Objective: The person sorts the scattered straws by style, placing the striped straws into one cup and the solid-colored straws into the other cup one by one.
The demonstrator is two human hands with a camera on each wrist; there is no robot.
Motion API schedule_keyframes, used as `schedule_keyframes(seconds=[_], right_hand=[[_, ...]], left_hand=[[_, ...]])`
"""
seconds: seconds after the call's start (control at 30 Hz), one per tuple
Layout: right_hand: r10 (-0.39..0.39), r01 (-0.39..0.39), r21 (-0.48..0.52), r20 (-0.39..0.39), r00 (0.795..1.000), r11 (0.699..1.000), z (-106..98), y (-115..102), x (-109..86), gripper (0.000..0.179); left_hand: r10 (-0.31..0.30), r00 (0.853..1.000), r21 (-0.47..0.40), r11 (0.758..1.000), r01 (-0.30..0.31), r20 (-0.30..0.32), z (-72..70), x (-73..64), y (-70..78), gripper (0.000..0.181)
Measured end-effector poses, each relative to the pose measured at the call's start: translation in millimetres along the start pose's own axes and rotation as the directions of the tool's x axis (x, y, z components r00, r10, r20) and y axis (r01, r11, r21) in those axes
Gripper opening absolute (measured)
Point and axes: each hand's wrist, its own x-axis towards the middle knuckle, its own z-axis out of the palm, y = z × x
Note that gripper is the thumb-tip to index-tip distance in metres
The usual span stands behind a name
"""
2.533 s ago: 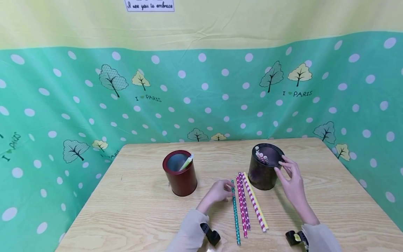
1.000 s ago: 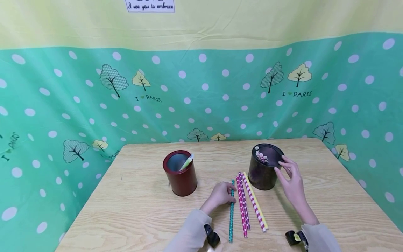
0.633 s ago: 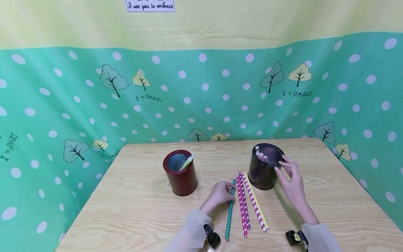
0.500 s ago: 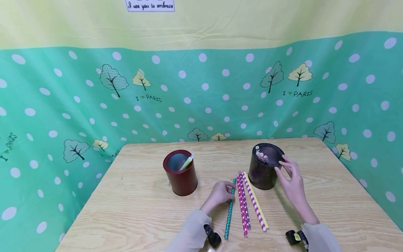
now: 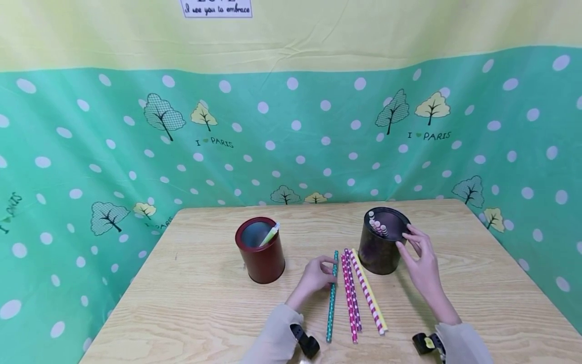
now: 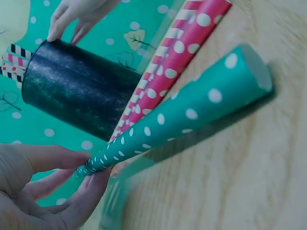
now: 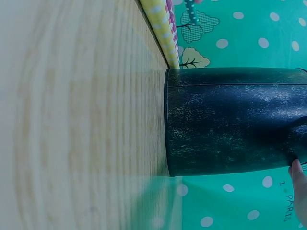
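Observation:
My left hand (image 5: 317, 275) pinches a teal paper straw (image 5: 331, 311) with white dots near its far end. In the left wrist view, thumb and fingers close round the teal straw (image 6: 192, 115), its near end tilted up off the wood. My right hand (image 5: 425, 265) rests extended fingers against the rim and side of a black can (image 5: 378, 258). Several white-and-pink straw ends (image 5: 377, 227) show inside that can. Between the hands lie a magenta dotted straw (image 5: 349, 298), a purple dotted straw (image 5: 352, 293), a magenta-striped straw (image 5: 366, 290) and a yellow straw (image 5: 370, 288).
A dark red can (image 5: 264, 263) stands to the left, with a pale green straw (image 5: 270, 235) leaning inside it. The wooden table (image 5: 195, 303) backs onto a green dotted cloth (image 5: 227, 167). In the right wrist view, the yellow straw (image 7: 160, 26) lies near the can's base.
My left hand has gripped the teal straw and shifted it left, away from the other straws, then slightly farther up the table. The right hand stays at the black can.

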Motion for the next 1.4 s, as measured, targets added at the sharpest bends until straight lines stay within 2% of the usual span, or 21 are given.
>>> schedule_keyframes(seconds=[0.43,0.63,0.9,1.03,1.3,1.4], right_hand=[[0.001,-0.001,-0.007,-0.002,1.0,1.0,0.1,-0.3,-0.7,0.021],[0.001,-0.002,-0.005,-0.005,1.0,1.0,0.1,0.1,-0.6,0.022],[-0.005,0.005,-0.005,-0.007,1.0,1.0,0.1,0.6,-1.0,0.021],[0.003,-0.003,-0.009,-0.005,1.0,1.0,0.2,-0.5,-0.9,0.022],[0.007,-0.007,-0.012,-0.007,1.0,1.0,0.4,-1.1,-1.4,0.022],[0.001,-0.002,-0.014,-0.01,1.0,1.0,0.4,-1.2,-1.4,0.022]], left_hand=[[0.0,1.0,-0.112,0.994,-0.003,-0.023,-2.0,-2.3,9.3,0.037],[0.002,1.0,-0.213,0.977,-0.007,-0.025,-4.1,-3.2,13.5,0.038],[0.027,0.999,-0.285,0.958,-0.032,-0.023,-8.1,-4.5,20.3,0.041],[0.036,0.999,-0.324,0.945,-0.042,-0.025,-10.3,-6.0,26.2,0.044],[0.053,0.998,-0.341,0.938,-0.063,-0.039,-13.9,-10.2,41.9,0.047],[0.069,0.997,-0.346,0.935,-0.078,-0.039,-17.9,-15.9,55.4,0.047]])
